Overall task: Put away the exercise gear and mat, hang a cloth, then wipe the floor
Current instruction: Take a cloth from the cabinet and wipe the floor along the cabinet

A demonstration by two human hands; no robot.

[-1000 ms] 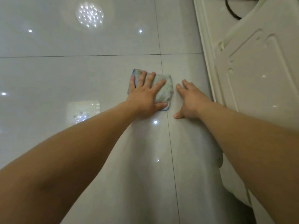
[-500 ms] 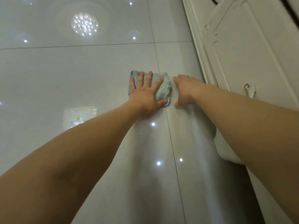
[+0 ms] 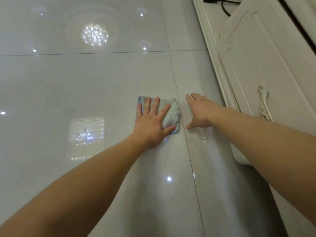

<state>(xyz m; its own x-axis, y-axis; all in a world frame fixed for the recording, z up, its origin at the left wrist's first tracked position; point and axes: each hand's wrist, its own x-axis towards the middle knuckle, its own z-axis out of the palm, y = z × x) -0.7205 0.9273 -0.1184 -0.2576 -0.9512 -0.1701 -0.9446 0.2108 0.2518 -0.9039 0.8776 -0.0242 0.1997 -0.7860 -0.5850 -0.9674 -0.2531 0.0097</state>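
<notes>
Left hand [image 3: 151, 123] lies flat with fingers spread and straight, pressing down on a folded pale cloth [image 3: 170, 115] on the glossy tiled floor [image 3: 85, 79], thumb over the cloth's near edge. Right hand [image 3: 199, 111] is flat on the floor just beside the cloth, across a grout line, fingers extended, holding nothing. A white cabinet door [image 3: 266, 65] with an ornate handle [image 3: 264, 103] stands near on the right, a black cable [image 3: 222, 4] at top, ceiling lights reflected in the tiles
</notes>
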